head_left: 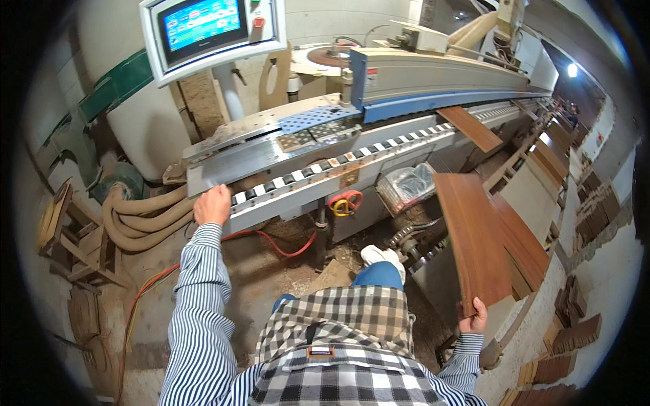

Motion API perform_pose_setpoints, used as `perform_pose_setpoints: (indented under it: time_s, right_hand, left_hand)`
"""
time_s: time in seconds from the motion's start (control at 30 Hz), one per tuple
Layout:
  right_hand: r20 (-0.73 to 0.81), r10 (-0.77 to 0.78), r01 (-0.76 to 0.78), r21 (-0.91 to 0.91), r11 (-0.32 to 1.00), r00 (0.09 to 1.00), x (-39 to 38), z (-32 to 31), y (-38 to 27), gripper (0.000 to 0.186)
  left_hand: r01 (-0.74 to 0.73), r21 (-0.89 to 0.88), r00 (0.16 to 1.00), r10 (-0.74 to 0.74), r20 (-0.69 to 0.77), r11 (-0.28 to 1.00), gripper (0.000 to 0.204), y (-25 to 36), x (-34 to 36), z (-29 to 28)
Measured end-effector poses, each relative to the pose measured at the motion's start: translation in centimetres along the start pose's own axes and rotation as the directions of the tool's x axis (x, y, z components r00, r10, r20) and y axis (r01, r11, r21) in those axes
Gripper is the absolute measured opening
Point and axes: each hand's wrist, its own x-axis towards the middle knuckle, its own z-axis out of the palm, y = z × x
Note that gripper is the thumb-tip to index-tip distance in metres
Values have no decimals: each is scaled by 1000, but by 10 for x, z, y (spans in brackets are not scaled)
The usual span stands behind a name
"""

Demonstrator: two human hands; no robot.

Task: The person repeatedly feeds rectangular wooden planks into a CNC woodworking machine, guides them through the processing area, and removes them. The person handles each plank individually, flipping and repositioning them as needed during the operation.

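Note:
My left hand (212, 204) grips the near left end of the long machine, at the edge of its steel bed (244, 159) beside a rail of black and white rollers (339, 160). My right hand (474, 317) holds a reddish-brown wooden board (468, 240) by its lower edge, out to the right of the machine. Other brown panels (521, 247) lie behind that board. A narrower board (468, 127) rests on the rollers under the blue guide (440, 101) farther along. Red and yellow scissors (344, 203) hang on the machine's front.
A touch screen (203, 26) stands upper left. Thick hoses (135, 220), a wooden stool (71, 247) and a red cable (284, 249) are at left and below. Panel stacks (582, 331) line the right side. A person (574, 115) is far off at the machine's far end.

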Motion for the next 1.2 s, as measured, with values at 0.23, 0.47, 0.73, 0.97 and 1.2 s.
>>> perform_pose_setpoints:
  time_s: [0.23, 0.47, 0.73, 0.97, 1.2]
  right_hand:
    - [289, 247, -227, -98, 969, 925, 21, 112, 71, 40]
    - [480, 392, -347, -184, 920, 785, -3, 245, 149, 38]
    - [674, 674, -386, -560, 733, 303, -22, 313, 187, 54]
    - [658, 684, -237, -643, 728, 315, -19, 316, 206, 41]
    - [729, 545, -159, -531, 832, 415, -16, 303, 207, 31]
  left_hand:
    - [-16, -21, 1000, 16, -11, 1000, 40, 0, 0, -4]
    - [-19, -32, 999, 18, -29, 999, 40, -3, -2, -4]
    - [-28, -51, 999, 26, -38, 998, 39, -3, -1, 0]
    - [-27, -54, 999, 26, -24, 998, 40, -1, -1, -3]
    - [-22, -45, 1000, 22, -2, 999, 40, 2, -1, -4]
